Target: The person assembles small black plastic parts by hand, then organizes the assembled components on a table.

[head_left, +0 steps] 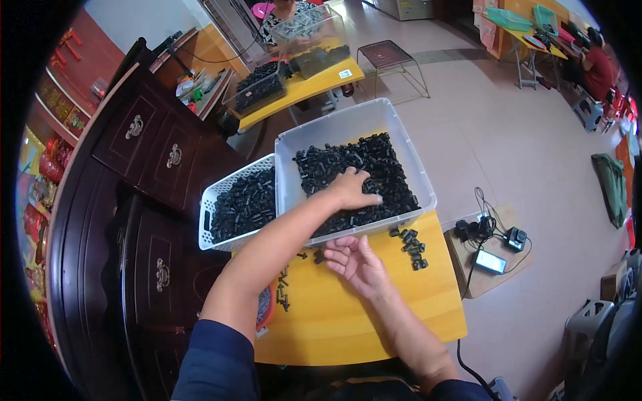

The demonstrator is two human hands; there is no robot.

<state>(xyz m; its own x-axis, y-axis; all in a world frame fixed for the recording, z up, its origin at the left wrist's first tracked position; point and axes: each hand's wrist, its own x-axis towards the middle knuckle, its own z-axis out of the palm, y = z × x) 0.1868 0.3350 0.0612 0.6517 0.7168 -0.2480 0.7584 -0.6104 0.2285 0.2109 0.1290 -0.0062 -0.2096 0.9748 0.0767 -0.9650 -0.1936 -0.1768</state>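
Observation:
My left hand [351, 189] reaches into a translucent plastic bin [422, 184], its fingers and thumb spread over a heap of small black plastic parts [381, 160]. Some of its fingertips are hidden among the parts. Just in front of the bin, my right hand [358, 267] is palm up over the yellow table [394, 307]. Its fingers are loosely bent and apart, and I see nothing in the palm. A dark part [319, 256] lies by its fingertips. To its right is a small group of black parts [413, 248]; thinner black pieces [282, 291] lie to the left.
A white perforated basket [206, 220] of black parts stands left of the bin. Beside the table's left edge is a red-rimmed container [267, 314]. A dark wooden cabinet [160, 214] flanks the left. Cabled devices [490, 260] rest on a low stand at right. Other people sit farther off.

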